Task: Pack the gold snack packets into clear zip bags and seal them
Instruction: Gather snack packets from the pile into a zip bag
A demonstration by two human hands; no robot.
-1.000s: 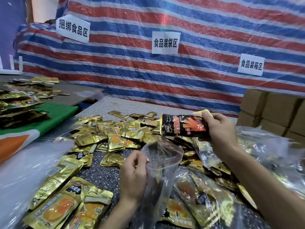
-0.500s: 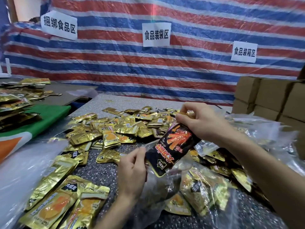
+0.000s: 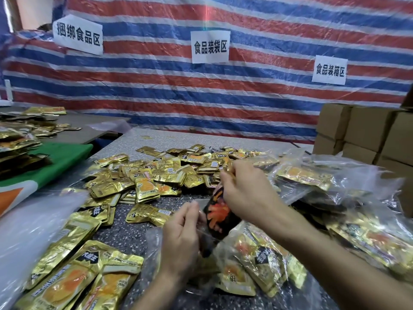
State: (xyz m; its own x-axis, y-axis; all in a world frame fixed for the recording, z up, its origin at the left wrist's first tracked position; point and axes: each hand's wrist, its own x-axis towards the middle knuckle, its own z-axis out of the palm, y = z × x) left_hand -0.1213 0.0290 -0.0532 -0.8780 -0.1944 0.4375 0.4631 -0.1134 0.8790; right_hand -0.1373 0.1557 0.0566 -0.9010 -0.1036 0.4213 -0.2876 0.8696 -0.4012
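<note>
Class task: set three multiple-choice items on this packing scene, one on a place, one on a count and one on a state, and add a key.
1. Where do the cardboard boxes stand?
A. at the right edge
B. at the left edge
C. at the near edge

2. How many white paper signs hang on the striped tarp?
A. two
B. three
C. five

3. The black packet that the right hand grips is:
A. lying loose in the pile
B. partly in the clear zip bag that the left hand holds at its mouth
C. torn open

Key:
1 A, they are stacked at the far right.
2 B, three sheets show on the tarp.
3 B, its lower end sits behind the bag's clear mouth.
</note>
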